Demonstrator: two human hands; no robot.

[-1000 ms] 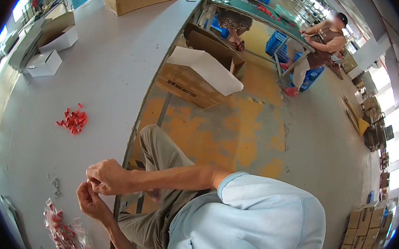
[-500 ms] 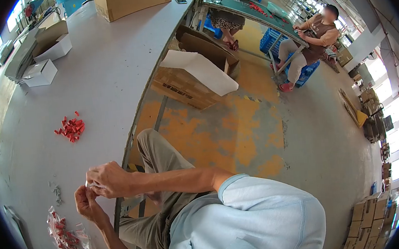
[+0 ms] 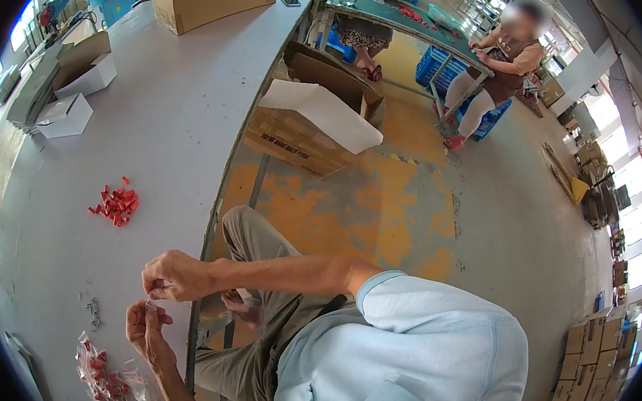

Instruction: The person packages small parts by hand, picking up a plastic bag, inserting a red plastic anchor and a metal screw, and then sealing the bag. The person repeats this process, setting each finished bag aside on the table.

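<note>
Over the table's near edge, my left hand [image 3: 149, 331] has its fingers closed on a small clear plastic bag [image 3: 151, 305], mostly hidden by the fingers. My right hand [image 3: 178, 276] is just above, its fingers curled and the tips at the bag's upper end; what they pinch is too small to make out. A few small grey metal pieces [image 3: 93, 313] lie beyond the hands. Nearer me is a heap of filled clear bags with red pieces [image 3: 108, 383]. A loose pile of small red pieces [image 3: 118, 207] lies farther along the table.
White boxes [image 3: 65, 115] and a large carton [image 3: 215, 4] stand on the grey table [image 3: 172, 129]. An open carton [image 3: 308, 130] sits on the floor beside it. Two people work at a green table [image 3: 397, 17], one a seated person [image 3: 509, 54] in a brown apron.
My hands have parted slightly from pressing together. My right hand has shifted a little away from the left, and more of the clear plastic shows between them.
</note>
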